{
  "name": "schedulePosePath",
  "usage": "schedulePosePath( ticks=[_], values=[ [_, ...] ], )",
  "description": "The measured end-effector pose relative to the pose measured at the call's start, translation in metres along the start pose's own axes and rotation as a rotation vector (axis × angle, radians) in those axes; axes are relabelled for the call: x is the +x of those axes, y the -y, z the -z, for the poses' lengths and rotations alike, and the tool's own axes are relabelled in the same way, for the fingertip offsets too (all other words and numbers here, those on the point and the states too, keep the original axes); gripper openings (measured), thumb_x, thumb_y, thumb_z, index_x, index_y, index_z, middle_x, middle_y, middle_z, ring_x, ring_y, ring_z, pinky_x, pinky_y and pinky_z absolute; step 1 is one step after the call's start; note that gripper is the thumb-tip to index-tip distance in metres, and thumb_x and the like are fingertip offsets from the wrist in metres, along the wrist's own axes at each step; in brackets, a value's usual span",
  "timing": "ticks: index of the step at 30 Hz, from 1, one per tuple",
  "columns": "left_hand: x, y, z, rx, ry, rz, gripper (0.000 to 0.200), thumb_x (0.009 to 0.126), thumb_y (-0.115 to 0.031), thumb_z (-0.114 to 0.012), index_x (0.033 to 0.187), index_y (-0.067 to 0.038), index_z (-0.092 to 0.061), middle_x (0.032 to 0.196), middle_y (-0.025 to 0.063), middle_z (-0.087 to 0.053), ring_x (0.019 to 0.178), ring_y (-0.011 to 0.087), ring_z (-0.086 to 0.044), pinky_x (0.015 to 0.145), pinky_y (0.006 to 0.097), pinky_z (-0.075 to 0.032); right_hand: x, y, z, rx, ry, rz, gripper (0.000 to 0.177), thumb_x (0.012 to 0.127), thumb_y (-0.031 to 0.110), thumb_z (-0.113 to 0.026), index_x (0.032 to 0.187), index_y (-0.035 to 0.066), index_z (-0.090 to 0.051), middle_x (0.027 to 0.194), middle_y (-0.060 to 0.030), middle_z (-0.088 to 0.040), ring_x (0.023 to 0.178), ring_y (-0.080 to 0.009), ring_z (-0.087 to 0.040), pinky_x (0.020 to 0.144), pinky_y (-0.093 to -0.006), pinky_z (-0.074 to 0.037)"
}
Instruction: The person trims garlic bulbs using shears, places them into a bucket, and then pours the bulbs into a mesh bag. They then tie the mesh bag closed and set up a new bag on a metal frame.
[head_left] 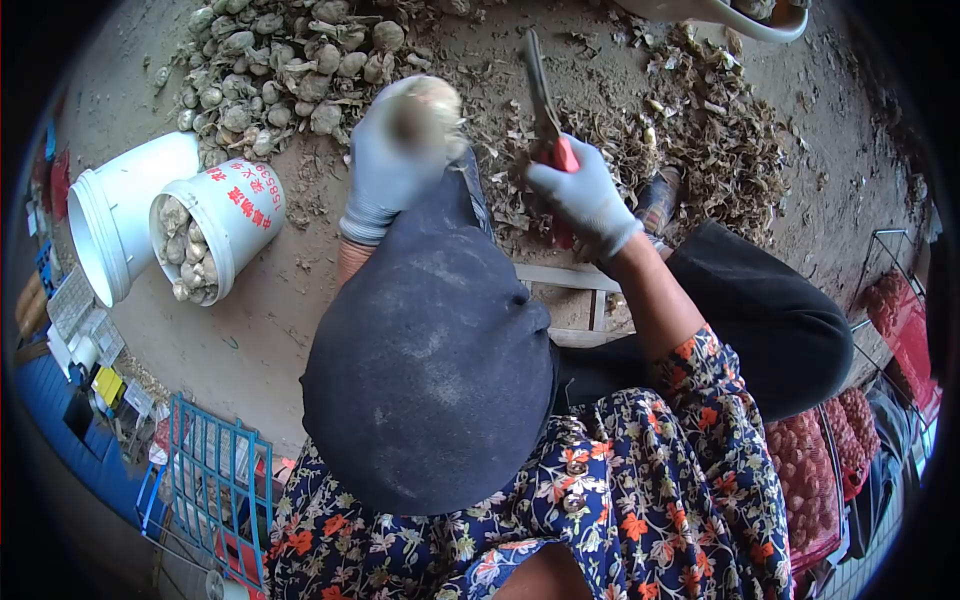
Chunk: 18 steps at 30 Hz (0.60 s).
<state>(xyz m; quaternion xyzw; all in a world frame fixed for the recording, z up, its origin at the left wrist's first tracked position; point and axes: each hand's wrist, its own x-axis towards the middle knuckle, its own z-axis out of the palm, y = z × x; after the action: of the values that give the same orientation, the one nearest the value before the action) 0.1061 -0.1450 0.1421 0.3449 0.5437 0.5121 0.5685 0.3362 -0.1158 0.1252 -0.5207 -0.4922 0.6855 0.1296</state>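
– Two hands in thin grey gloves are raised over a dirt floor (280,310), apart from each other. The left hand (385,175) is closed around a pale, round garlic bulb (425,112), which is blurred. The right hand (585,195) is clamped on the red handles of long metal shears (545,105), with the blades pointing to the far side. Whether the blades are open or closed cannot be told.

– Where does the garlic bulb sit against the blades?

– It is just left of them and close, but not touching.

– What could go wrong?

– The gloved fingers wrap high around the bulb, so a cut taken too near them could likely nick the glove or the finger under it. The blur suggests movement, and a moving bulb is easier to miss or to cut into. A loose hold could also let it drop.

– Where might it drop?

– Probably onto the floor, among the dry brown trimmings (700,140) at the far right or the heap of grey garlic bulbs (270,70) at the far left. A white plastic bucket with red lettering (235,205) lies tipped on its side at the left. Bulbs show at its mouth and could roll out if it is knocked.
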Motion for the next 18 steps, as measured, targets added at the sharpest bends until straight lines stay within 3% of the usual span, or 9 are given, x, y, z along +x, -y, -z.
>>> schedulePosePath(
  ticks=[1,3,4,6,7,10,14,16,18],
  values=[
    [0.001,-0.01,-0.009,0.218,0.019,-0.043,0.065,0.07,-0.01,-0.082,0.124,0.0,-0.048,0.107,0.0079,-0.059,0.095,0.0137,-0.06,0.083,0.0252,-0.052,-0.005,-0.005,0.004,-0.258,-0.101,0.078,0.023,0.076,0.017,-0.064,0.088,0.001,-0.054,0.071,-0.014,-0.058,0.064,-0.0274,-0.06,0.064,-0.0383,-0.05],
    [0.005,-0.008,-0.008,0.571,0.025,-0.133,0.068,0.07,-0.01,-0.082,0.125,0.001,-0.045,0.11,0.008,-0.056,0.101,0.013,-0.056,0.088,0.027,-0.048,-0.02,0.014,0.013,-0.608,-0.151,0.12,0.026,0.077,0.019,-0.062,0.092,0.0,-0.052,0.073,-0.0211,-0.057,0.072,-0.0372,-0.06,0.068,-0.0444,-0.049],
    [0.004,-0.007,-0.009,0.573,0.029,-0.132,0.068,0.07,-0.01,-0.082,0.125,0.001,-0.045,0.11,0.008,-0.056,0.101,0.013,-0.056,0.088,0.027,-0.048,-0.026,0.017,0.017,-0.747,-0.164,0.227,0.031,0.079,0.022,-0.062,0.099,0.003,-0.05,0.081,-0.0201,-0.058,0.081,-0.0379,-0.061,0.071,-0.0459,-0.048],
    [0.005,-0.006,-0.013,0.67,-0.04,-0.075,0.064,0.069,0.0,-0.074,0.124,0.0,-0.041,0.11,0.01,-0.057,0.103,0.0188,-0.058,0.092,0.0313,-0.047,-0.034,0.032,0.02,-0.887,-0.183,0.306,0.036,0.08,0.022,-0.064,0.107,0.004,-0.049,0.086,-0.0189,-0.058,0.082,-0.0374,-0.06,0.071,-0.0455,-0.048],
    [0.005,-0.006,-0.015,0.669,-0.037,-0.078,0.064,0.069,0.0,-0.074,0.124,0.0,-0.041,0.11,0.01,-0.057,0.103,0.0188,-0.058,0.092,0.0313,-0.047,-0.036,0.041,0.022,-1.028,-0.196,0.382,0.041,0.08,0.022,-0.065,0.114,0.004,-0.048,0.091,-0.0176,-0.058,0.083,-0.0369,-0.06,0.072,-0.045,-0.048],
    [0.003,-0.007,-0.022,0.194,0.004,0.036,0.071,0.067,0.003,-0.075,0.128,0.0,-0.038,0.109,0.0095,-0.059,0.1,0.0166,-0.059,0.089,0.0297,-0.049,-0.035,0.051,0.021,-1.236,-0.117,0.34,0.051,0.081,0.029,-0.066,0.119,0.005,-0.044,0.096,-0.0153,-0.055,0.089,-0.0329,-0.058,0.076,-0.0436,-0.047],
    [0.0,-0.014,-0.013,0.204,0.04,0.109,0.07,0.069,0.004,-0.076,0.13,0.004,-0.04,0.112,0.0103,-0.058,0.101,0.015,-0.058,0.088,0.0281,-0.049,-0.035,0.054,0.027,-1.389,-0.08,0.371,0.051,0.083,0.033,-0.063,0.12,0.005,-0.043,0.095,-0.013,-0.055,0.091,-0.0293,-0.057,0.078,-0.0442,-0.044],
    [0.002,-0.015,-0.013,0.488,0.086,0.01,0.069,0.068,0.005,-0.075,0.129,0.005,-0.043,0.11,0.0089,-0.06,0.099,0.0134,-0.059,0.086,0.0281,-0.051,-0.035,0.054,0.028,-1.393,-0.097,0.417,0.05,0.083,0.034,-0.062,0.12,0.005,-0.043,0.095,-0.013,-0.055,0.091,-0.0293,-0.057,0.078,-0.0445,-0.044],
    [0.003,-0.012,-0.015,0.39,0.084,0.018,0.068,0.067,0.005,-0.076,0.128,0.005,-0.044,0.109,0.0084,-0.061,0.098,0.0126,-0.059,0.086,0.0279,-0.051,-0.035,0.051,0.026,-1.354,-0.119,0.468,0.043,0.086,0.04,-0.059,0.105,0.003,-0.047,0.089,-0.0142,-0.058,0.083,-0.0294,-0.062,0.073,-0.045,-0.046]
  ],
)
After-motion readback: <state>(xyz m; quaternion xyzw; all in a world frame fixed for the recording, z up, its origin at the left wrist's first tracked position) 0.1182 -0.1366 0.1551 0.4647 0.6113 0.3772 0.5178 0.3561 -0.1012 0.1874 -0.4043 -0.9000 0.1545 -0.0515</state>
